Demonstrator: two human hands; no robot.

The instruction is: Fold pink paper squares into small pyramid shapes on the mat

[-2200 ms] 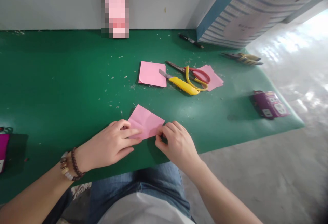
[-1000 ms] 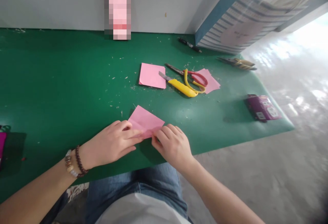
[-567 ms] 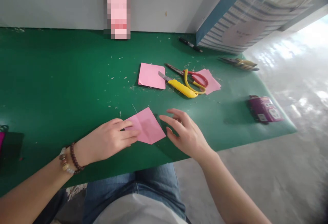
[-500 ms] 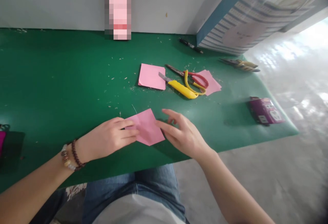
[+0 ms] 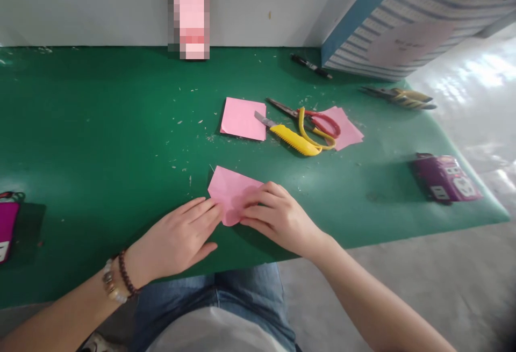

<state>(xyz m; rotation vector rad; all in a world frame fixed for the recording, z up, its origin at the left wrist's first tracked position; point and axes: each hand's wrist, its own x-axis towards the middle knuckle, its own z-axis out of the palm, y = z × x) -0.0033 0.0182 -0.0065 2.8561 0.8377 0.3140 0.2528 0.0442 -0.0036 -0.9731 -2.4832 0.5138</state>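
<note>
Both hands (image 5: 177, 239) (image 5: 284, 217) on pink paper (image 5: 234, 182), left flat, right gripping, near tabletop's front edge (image 5: 403, 234)

pink paper (image 5: 226, 184): part hidden under right hand (image 5: 282, 215) | striped bag (image 5: 427, 11): cropped, print (image 5: 409, 45) blurred | magenta case (image 5: 7, 225): cropped

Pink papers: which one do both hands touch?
The front sheet, left hand and right hand both on it. The square stack lies partly under the cutter's blade, the fanned sheets partly under the scissors' handles.

No readable lettering anywhere.
</note>
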